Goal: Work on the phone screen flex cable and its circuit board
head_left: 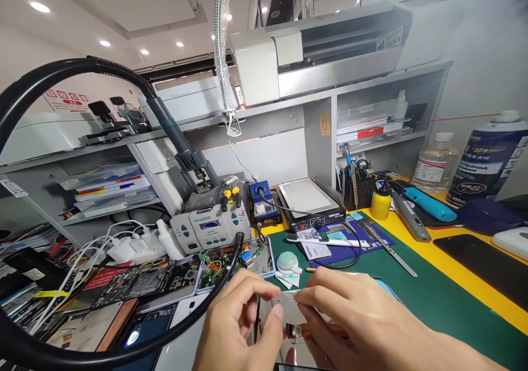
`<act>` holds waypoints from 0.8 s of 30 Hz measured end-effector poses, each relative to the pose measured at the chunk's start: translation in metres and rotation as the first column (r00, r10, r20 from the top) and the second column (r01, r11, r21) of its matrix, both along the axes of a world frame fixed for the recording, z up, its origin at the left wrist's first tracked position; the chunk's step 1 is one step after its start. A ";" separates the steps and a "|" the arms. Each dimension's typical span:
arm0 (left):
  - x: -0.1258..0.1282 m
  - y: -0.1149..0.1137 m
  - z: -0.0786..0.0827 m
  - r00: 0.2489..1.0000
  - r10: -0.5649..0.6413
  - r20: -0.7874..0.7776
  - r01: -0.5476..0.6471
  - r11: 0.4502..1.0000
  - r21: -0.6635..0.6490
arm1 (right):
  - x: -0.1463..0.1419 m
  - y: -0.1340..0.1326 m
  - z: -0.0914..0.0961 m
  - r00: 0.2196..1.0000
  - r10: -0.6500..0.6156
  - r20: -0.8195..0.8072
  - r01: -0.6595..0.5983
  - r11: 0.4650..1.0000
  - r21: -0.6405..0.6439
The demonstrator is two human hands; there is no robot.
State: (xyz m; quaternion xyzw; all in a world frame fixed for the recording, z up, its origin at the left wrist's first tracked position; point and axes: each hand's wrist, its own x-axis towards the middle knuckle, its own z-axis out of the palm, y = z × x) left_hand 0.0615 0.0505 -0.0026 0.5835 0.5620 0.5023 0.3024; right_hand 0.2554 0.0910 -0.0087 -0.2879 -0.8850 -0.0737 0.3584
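Note:
At the bottom centre, a shiny, mirror-like panel (289, 335) lies under both hands, with a short flex cable (296, 331) ending in a small connector. My left hand (243, 327) arches over the panel's left side, its index finger and thumb curved and a gap between their tips. From the right, my right hand (350, 310) reaches across, fingers bent together with their tips at the panel's upper part. Its thumb is hidden, and I cannot make out what the fingertips pinch. The two index fingertips are close but apart.
Behind the hands are a tray of circuit boards (264, 261), a round pale-green container (287, 261), a white pen-shaped tool (330, 242) and steel tweezers (391, 253). A black hose (165, 338) loops across the left. A rework station (210, 225) and yellow bottle (381, 201) stand farther back.

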 end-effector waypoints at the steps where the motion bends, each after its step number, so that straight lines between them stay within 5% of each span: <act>1: -0.001 0.000 0.000 0.998 0.007 -0.061 -0.005 1.000 0.026 | 0.001 0.000 0.000 1.000 0.001 0.015 -0.001 1.000 0.001; 6: -0.006 0.003 -0.007 0.969 -0.023 -0.247 0.047 0.995 0.092 | 0.004 -0.001 0.001 0.994 0.026 0.107 -0.024 1.000 -0.017; 13: -0.005 0.004 -0.013 0.956 -0.064 -0.287 0.088 0.994 0.071 | 0.006 0.000 0.001 0.984 0.066 0.166 -0.058 0.997 -0.057; 17: -0.006 0.002 -0.006 0.978 -0.058 -0.199 0.064 0.998 0.024 | 0.005 0.002 0.000 0.984 0.095 0.148 -0.086 0.994 -0.065; 24: -0.001 0.000 0.000 0.982 -0.069 0.176 0.084 0.993 -0.081 | 0.000 -0.003 -0.001 0.996 0.075 0.042 -0.071 0.992 -0.102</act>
